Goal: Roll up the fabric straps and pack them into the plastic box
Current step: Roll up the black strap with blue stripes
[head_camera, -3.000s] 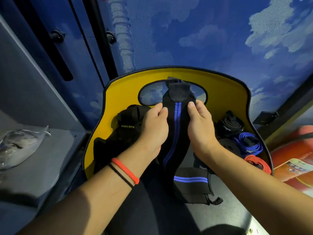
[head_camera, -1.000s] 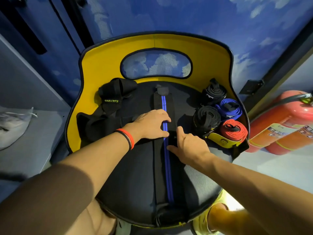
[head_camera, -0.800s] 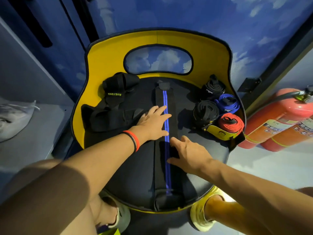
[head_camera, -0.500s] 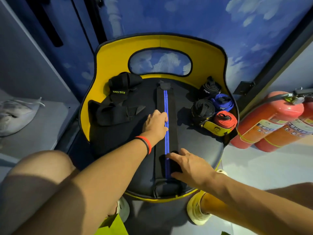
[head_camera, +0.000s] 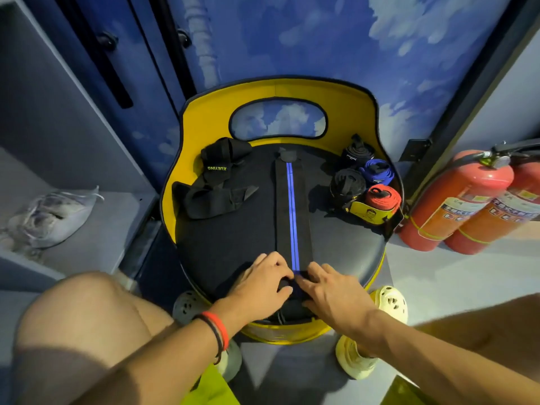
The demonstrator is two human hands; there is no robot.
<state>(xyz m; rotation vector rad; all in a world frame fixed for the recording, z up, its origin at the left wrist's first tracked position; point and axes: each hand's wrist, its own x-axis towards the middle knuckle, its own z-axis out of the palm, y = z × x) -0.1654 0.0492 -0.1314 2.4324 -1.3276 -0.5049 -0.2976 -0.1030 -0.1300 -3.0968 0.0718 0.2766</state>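
Black strap [head_camera: 293, 211], left hand [head_camera: 261, 283] and right hand [head_camera: 331, 292] slid back, gripping near end

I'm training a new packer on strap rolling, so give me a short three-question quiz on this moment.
1. True or false: the blue-striped strap is already fully rolled up.
2. Where on that strap do the left hand and right hand grip it? A) its near end B) its far end C) its middle
3. What colour is the rolled strap nearest the fire extinguishers?
Key: 1 false, most of it lies flat on the chair seat; 2 A; 3 red.
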